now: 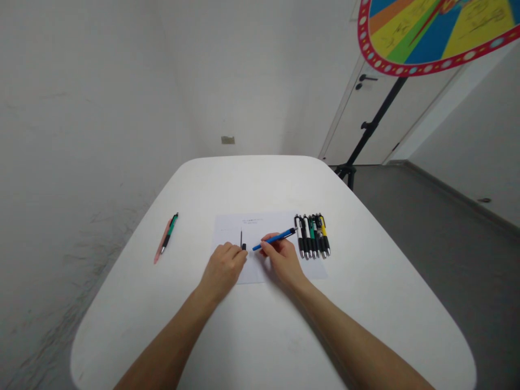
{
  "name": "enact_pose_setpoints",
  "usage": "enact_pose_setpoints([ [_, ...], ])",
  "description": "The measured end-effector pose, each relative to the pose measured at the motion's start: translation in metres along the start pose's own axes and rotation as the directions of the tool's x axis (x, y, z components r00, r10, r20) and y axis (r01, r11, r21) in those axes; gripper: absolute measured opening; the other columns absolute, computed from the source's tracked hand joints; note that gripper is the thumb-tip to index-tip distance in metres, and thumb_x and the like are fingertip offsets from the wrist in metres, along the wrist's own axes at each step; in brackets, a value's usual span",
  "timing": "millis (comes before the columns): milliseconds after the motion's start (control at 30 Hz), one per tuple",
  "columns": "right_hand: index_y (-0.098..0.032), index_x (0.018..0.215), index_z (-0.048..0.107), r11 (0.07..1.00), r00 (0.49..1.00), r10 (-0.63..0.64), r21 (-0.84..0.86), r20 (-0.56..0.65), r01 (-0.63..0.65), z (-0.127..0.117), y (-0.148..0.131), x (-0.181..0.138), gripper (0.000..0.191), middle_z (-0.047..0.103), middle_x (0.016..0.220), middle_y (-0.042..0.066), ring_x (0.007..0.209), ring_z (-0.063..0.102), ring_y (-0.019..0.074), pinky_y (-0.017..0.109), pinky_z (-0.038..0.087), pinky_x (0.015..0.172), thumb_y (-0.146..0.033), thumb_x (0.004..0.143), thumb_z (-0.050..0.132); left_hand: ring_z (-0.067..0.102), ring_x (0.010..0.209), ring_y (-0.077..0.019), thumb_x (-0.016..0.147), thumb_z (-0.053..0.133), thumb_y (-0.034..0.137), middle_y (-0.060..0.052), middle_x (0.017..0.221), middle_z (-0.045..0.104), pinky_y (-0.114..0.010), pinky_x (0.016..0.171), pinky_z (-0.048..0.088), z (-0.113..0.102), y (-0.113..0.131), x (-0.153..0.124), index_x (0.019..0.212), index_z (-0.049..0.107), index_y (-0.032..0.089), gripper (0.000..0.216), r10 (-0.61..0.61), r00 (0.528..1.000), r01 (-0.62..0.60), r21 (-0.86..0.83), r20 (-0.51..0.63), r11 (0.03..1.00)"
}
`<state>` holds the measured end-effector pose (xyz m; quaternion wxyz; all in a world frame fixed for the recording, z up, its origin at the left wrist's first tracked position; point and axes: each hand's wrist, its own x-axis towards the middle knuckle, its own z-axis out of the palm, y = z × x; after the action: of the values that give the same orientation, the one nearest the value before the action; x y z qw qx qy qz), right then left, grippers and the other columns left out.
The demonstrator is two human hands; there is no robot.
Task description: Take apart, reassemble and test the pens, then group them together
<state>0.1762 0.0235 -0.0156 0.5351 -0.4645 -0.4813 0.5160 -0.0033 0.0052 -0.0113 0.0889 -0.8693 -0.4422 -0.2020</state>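
Note:
My right hand point(282, 260) is closed in a writing-style grip around a blue pen point(278, 238). The pen slants, its blue narrow end pointing left toward my other hand and its dark end up to the right. My left hand point(225, 265) is curled over the paper, fingers bent together. At its fingertips a small black pen part point(244, 247) shows, seemingly pinched there. Just beyond them is a thin dark stick like a pen refill point(241, 236), partly hidden by the fingers. Both hands are above a white sheet of paper point(260, 275) with a few printed lines at its top.
Several pens point(312, 238) with white, green and yellow barrels lie in a row at the paper's right edge. A green and black pen point(169, 233) rests by a pink strip point(161, 244) on the left. A colourful wheel point(439, 32) on a black stand point(377, 116) is behind the white table point(252, 184).

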Motion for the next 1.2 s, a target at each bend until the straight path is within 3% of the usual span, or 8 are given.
enact_pose_setpoints([
  [200, -0.017, 0.100, 0.062, 0.940, 0.988, -0.127, -0.309, 0.085, 0.147, -0.0016, 0.0007, -0.0027, 0.026, 0.068, 0.089, 0.007, 0.072, 0.063, 0.0186, 0.035, 0.051, 0.073, -0.035, 0.086, 0.049, 0.058, 0.083, -0.0218, 0.088, 0.064, 0.017, -0.004, 0.087, 0.068, -0.036, 0.072, 0.045, -0.0057, 0.0028, 0.0023, 0.092, 0.066, 0.019, 0.004, 0.014, 1.000, -0.014, -0.007, 0.025, 1.000],
  [533, -0.018, 0.109, 0.065, 0.873, 0.960, -0.242, -0.401, 0.140, 0.279, -0.0041, 0.0033, -0.0025, 0.028, 0.071, 0.106, 0.012, 0.097, 0.064, 0.0235, 0.042, 0.049, 0.092, -0.028, 0.088, 0.050, 0.058, 0.085, -0.0219, 0.087, 0.064, 0.017, -0.004, 0.090, 0.069, -0.036, 0.073, 0.046, -0.0054, 0.0020, 0.0014, 0.098, 0.065, 0.019, 0.011, 0.017, 1.000, -0.016, -0.054, 0.022, 0.998],
  [967, -0.015, 0.110, 0.066, 0.938, 0.987, -0.159, -0.310, 0.012, 0.155, -0.0054, 0.0077, 0.0027, 0.032, 0.073, 0.094, 0.010, 0.081, 0.065, 0.0210, 0.037, 0.052, 0.081, -0.032, 0.085, 0.056, 0.058, 0.086, -0.0219, 0.090, 0.060, 0.020, -0.006, 0.091, 0.068, -0.037, 0.074, 0.047, -0.0065, 0.0023, 0.0008, 0.098, 0.065, 0.018, 0.010, 0.005, 1.000, -0.003, -0.064, 0.023, 0.998],
  [1200, -0.014, 0.109, 0.064, 0.962, 0.994, -0.105, -0.254, -0.004, 0.100, -0.0033, 0.0047, 0.0022, 0.034, 0.072, 0.093, 0.010, 0.083, 0.066, 0.0214, 0.037, 0.052, 0.081, -0.035, 0.083, 0.056, 0.057, 0.091, -0.0227, 0.090, 0.059, 0.020, -0.008, 0.099, 0.068, -0.039, 0.078, 0.048, -0.0084, 0.0036, 0.0011, 0.106, 0.064, 0.019, 0.016, 0.013, 0.998, -0.010, -0.048, 0.053, 0.999],
])
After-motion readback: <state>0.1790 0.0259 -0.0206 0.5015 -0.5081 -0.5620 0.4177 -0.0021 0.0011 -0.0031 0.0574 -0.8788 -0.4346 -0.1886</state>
